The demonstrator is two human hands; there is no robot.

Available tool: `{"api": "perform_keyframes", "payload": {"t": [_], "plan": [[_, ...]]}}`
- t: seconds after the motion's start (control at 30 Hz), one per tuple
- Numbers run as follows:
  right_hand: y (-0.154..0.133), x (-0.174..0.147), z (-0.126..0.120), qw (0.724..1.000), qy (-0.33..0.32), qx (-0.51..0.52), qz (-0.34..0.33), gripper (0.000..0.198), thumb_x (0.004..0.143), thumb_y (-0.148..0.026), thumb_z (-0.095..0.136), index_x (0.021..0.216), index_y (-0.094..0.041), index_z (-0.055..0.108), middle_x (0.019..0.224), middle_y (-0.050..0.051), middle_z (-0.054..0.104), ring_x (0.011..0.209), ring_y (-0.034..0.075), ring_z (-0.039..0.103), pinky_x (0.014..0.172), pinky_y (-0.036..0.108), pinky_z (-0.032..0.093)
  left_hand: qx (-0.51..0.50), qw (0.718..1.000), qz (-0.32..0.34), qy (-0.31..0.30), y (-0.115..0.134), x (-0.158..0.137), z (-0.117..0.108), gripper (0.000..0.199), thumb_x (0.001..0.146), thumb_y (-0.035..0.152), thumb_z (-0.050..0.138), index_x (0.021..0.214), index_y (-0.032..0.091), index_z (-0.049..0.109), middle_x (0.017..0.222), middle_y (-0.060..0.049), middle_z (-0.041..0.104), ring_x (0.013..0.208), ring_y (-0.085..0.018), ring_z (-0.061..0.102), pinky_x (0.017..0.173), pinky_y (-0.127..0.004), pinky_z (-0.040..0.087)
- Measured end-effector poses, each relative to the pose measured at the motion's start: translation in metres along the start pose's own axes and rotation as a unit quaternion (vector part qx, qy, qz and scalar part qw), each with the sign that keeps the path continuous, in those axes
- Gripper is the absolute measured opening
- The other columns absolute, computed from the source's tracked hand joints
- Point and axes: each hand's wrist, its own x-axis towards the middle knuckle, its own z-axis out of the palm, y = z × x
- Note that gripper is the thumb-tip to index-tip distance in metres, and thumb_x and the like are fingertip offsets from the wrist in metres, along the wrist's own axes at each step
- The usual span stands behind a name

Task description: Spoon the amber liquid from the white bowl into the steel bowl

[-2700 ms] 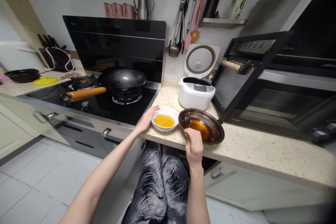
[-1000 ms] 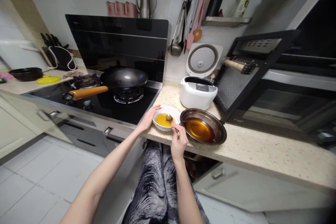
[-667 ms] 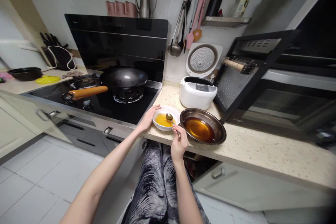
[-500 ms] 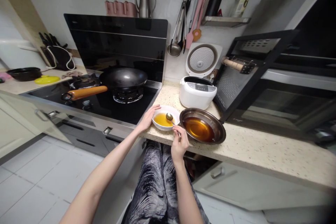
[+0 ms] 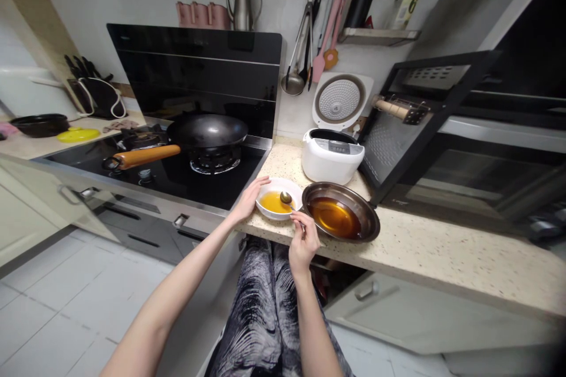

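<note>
Spoon was held over the white bowl, pinched by fingers of the right hand; the bowl's rim was steadied by the left hand, fingers extended. Liquid contact was unclear; level, slow handling was judged best.

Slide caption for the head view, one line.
Left hand against a white bowl of yellow liquid, right hand holding a spoon over it, metal basin alongside.

The bowl is white around golden-yellow liquid, its spoon silvery. Right of the bowl, a bronze-brown basin holds amber liquid. Beneath the bowl, the surface is brown-speckled cream.
</note>
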Motion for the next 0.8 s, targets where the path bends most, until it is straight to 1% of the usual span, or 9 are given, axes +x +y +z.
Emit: {"api": "perform_keyframes", "payload": {"t": [0.23,0.4,0.57,0.7,0.8], "plan": [[-0.007,0.006,-0.005,1.0,0.012,0.008,-0.001,0.016,0.1,-0.02,0.053,0.096,-0.02,0.069,0.096,0.007,0.074,0.093,0.018,0.072,0.087,0.035,0.058,0.007,1.0,-0.004,-0.001,-0.001,0.0,0.0,0.049,0.105,0.043,0.033,0.128,0.017,0.068,0.149,-0.011,0.056,0.142,-0.024,0.05,0.127,-0.045,0.029],[-0.017,0.014,-0.011,0.999,0.034,0.014,0.001,0.013,0.099,-0.017,0.055,0.096,-0.02,0.068,0.097,0.006,0.074,0.094,0.018,0.072,0.088,0.036,0.058,0.007,1.0,-0.003,-0.001,-0.003,0.0,0.0,0.049,0.105,0.043,0.034,0.128,0.017,0.068,0.149,-0.011,0.056,0.142,-0.024,0.05,0.127,-0.045,0.029],[-0.025,0.022,-0.021,0.998,0.059,-0.003,0.003,0.012,0.099,-0.02,0.056,0.096,-0.02,0.068,0.096,0.006,0.074,0.094,0.018,0.072,0.088,0.037,0.059,0.015,1.0,0.003,-0.005,-0.004,0.001,-0.001,0.049,0.105,0.043,0.033,0.129,0.017,0.067,0.15,-0.011,0.056,0.142,-0.024,0.049,0.127,-0.046,0.029],[-0.024,0.026,-0.03,0.997,0.076,-0.018,-0.003,0.012,0.099,-0.018,0.056,0.096,-0.019,0.068,0.095,0.006,0.073,0.092,0.018,0.072,0.086,0.036,0.059,0.021,1.0,-0.002,-0.005,-0.003,0.0,-0.001,0.05,0.105,0.044,0.032,0.129,0.018,0.067,0.15,-0.011,0.056,0.143,-0.025,0.049,0.127,-0.047,0.029],[-0.02,0.029,-0.038,0.996,0.083,-0.04,-0.011,0.012,0.099,-0.02,0.056,0.095,-0.019,0.068,0.094,0.006,0.073,0.092,0.019,0.073,0.086,0.037,0.059,0.018,1.0,-0.004,-0.005,-0.002,0.0,-0.001,0.05,0.105,0.044,0.032,0.129,0.017,0.067,0.15,-0.01,0.055,0.143,-0.024,0.049,0.127,-0.046,0.029]]}}
